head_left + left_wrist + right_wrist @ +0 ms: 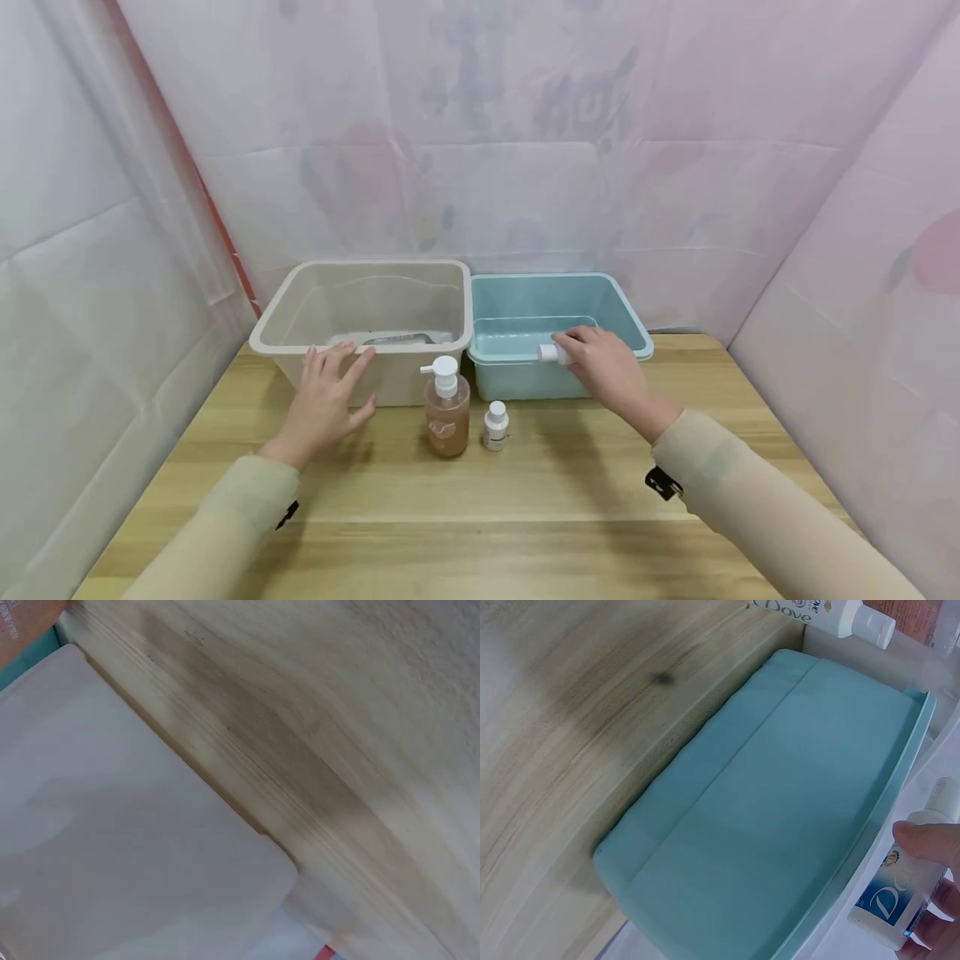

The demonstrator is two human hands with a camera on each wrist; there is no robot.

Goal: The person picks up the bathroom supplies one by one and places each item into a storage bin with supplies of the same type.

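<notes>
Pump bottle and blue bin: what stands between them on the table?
In the head view, a small white-capped bottle stands on the table between the pump bottle and the blue bin, just before the bin's front wall.

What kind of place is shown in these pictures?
Probably a staged recording booth rather than a home: pale sheeting screens a wooden table on three sides. On the table stand only a beige bin, a blue bin and toiletry bottles, such as a pump bottle.
</notes>
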